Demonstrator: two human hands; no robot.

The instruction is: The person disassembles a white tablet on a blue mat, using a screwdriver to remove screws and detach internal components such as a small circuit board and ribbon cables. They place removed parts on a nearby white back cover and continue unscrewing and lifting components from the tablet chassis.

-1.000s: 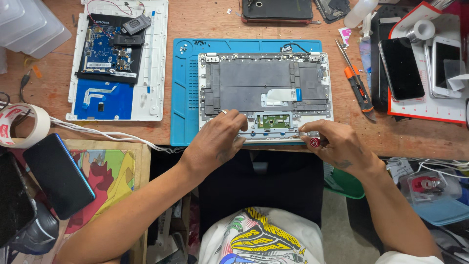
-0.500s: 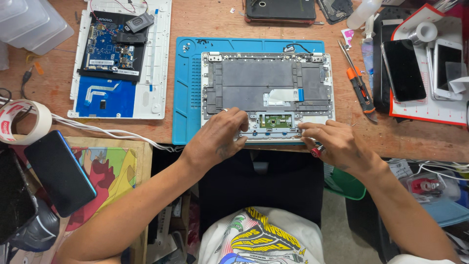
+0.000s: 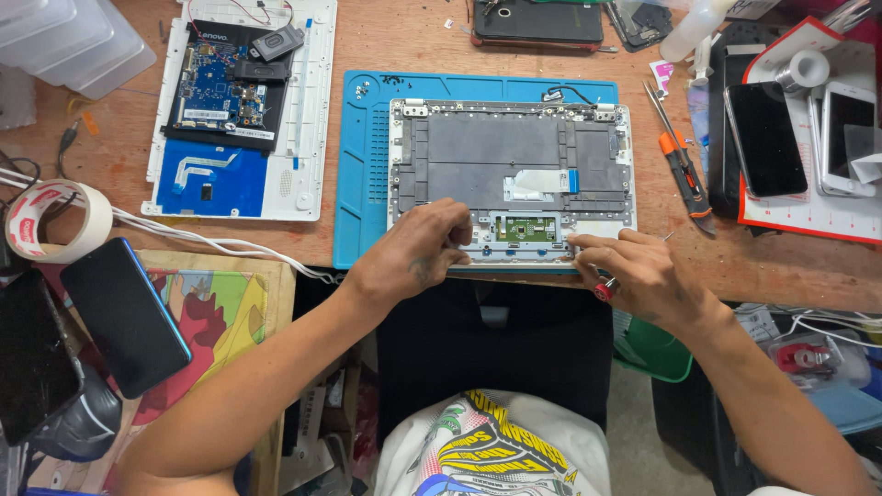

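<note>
Grey opened laptop base (image 3: 511, 174) under both hands, left hand (image 3: 413, 255), right hand (image 3: 634, 276).

both hands crowd the near edge of the open laptop shell (image 3: 511, 165): the left hand (image 3: 413, 253) covers its near-left corner, the right hand (image 3: 634, 276) its near-right corner, leaving a narrow gap over the small green board (image 3: 524, 229). the far part of the shell lies open from above. a utility knife (image 3: 682, 170) lies just right of the shell; phones (image 3: 764, 138) block farther right. bare blue mat (image 3: 367, 165) gives room on the left.
</note>
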